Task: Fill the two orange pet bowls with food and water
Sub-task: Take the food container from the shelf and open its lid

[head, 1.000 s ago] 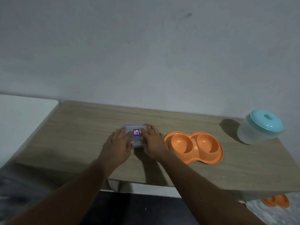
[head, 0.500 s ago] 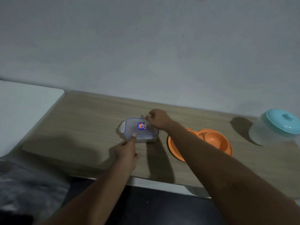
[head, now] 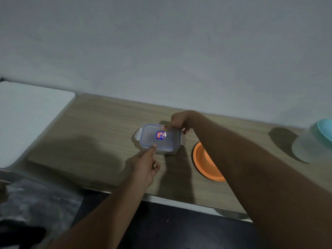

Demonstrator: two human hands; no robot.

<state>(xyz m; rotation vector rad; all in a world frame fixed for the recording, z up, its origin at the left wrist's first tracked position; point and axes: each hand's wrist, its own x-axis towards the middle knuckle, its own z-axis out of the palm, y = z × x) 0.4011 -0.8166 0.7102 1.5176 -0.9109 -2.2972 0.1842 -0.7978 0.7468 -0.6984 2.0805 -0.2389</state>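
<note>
A small clear food container (head: 159, 141) with a blue-rimmed lid and a blue sticker sits on the wooden table (head: 100, 137). My right hand (head: 179, 121) grips its far edge, thumb on the lid and fingers curled over the far right corner. My left hand (head: 145, 164) is just in front of it, with one straight finger touching the near rim and the others loosely curled. The orange double pet bowl (head: 203, 162) lies to the container's right, and my right forearm hides most of it.
A translucent jug with a teal lid (head: 316, 141) stands at the table's right end, cut off by the frame. A white surface (head: 27, 119) adjoins the table on the left. A grey wall runs behind. Dark floor lies below the front edge.
Both hands first lay over the container's lid. The right hand then went to the far edge and the left drew back to the near rim. The view moved closer and leftward.
</note>
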